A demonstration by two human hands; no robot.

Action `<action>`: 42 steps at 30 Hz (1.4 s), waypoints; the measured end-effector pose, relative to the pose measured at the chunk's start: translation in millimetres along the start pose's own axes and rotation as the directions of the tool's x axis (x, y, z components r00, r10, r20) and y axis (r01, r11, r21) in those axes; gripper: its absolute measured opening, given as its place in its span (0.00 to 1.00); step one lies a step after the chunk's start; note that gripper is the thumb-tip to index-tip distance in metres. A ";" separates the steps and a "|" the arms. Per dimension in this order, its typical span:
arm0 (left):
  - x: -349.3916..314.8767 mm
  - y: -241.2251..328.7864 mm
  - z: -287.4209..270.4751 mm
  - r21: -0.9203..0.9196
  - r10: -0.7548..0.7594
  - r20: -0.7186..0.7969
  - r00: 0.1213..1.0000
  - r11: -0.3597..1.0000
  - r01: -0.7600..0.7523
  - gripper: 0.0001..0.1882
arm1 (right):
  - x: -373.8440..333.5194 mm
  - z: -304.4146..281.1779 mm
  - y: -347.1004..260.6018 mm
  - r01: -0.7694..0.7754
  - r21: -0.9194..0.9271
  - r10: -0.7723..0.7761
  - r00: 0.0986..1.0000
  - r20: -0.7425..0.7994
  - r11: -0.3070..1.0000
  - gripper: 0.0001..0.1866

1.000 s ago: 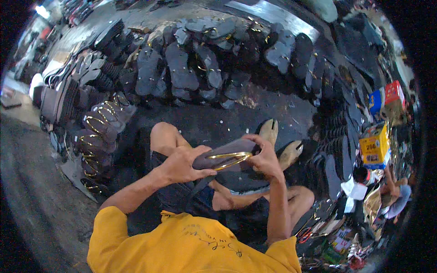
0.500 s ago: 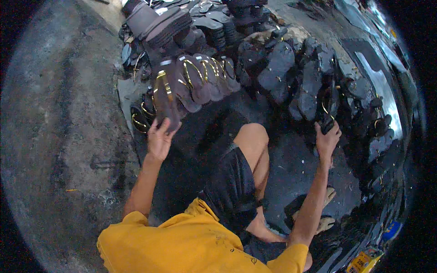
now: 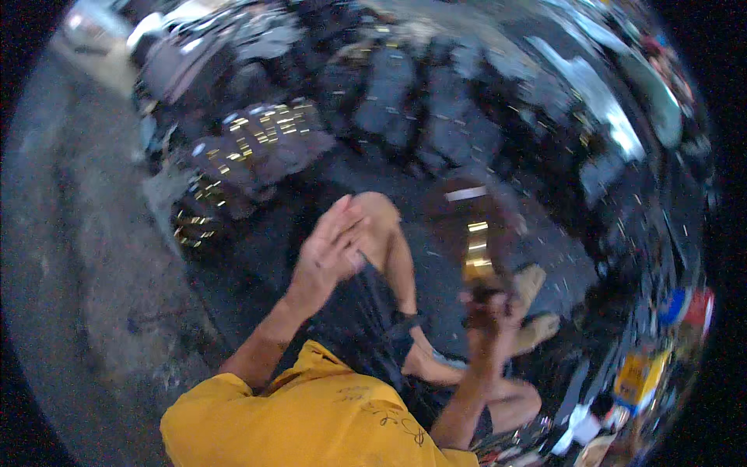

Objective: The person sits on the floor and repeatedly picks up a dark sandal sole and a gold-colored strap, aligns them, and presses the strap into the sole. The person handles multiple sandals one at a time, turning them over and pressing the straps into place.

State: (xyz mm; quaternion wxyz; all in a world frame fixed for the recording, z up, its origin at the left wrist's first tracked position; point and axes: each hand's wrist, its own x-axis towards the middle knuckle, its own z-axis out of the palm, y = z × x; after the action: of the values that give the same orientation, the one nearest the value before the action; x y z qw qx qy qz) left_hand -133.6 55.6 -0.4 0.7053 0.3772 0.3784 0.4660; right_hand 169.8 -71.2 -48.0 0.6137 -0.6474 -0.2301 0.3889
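Note:
My right hand (image 3: 492, 307) grips one end of a dark brown flip-flop (image 3: 459, 206) with a gold strap, raised over the dark mat. The flip-flop is smeared by motion. My left hand (image 3: 334, 245) is open beside my bent knee, fingers stretched out and nothing in it. Beyond my left hand, a row of brown flip-flops (image 3: 292, 156) with gold straps lies overlapping. A few smaller gold-strapped pieces (image 3: 194, 227) sit at the near-left end of that row.
Dark soles (image 3: 385, 86) pile up along the far side. Stacked soles (image 3: 179, 62) stand at the far left. Work gloves (image 3: 535, 331) lie near my right forearm. A yellow box (image 3: 642, 381) stands at the right. Bare grey floor (image 3: 101, 257) runs along the left.
My left hand has let go of the flip-flop at the row and moved right, toward my knee. My right hand has come nearer, now holding a flip-flop. The whole view has shifted.

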 end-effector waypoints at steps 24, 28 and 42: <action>12.7 -0.9 180.5 0.097 0.214 0.944 0.250 0.545 -0.833 0.29 | -73.3 -45.8 -83.7 0.601 -0.281 -0.600 0.794 0.101 0.748 0.27; 5.1 -10.6 168.8 0.195 0.109 0.948 0.299 0.543 -0.817 0.32 | -73.3 -44.0 -102.9 0.554 -0.346 -0.530 0.830 0.171 0.757 0.28; 101.5 -53.8 157.3 0.016 -0.355 0.509 0.784 0.915 0.404 0.30 | -0.9 -79.5 99.8 -0.088 -0.515 -0.085 0.949 -0.303 0.853 0.49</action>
State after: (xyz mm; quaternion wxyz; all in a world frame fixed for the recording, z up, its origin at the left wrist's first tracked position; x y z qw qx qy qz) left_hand 54.1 108.0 1.0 0.8751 0.3678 0.2277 0.2172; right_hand 213.9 -134.9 -149.4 0.4434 -0.8432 -0.2255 0.2040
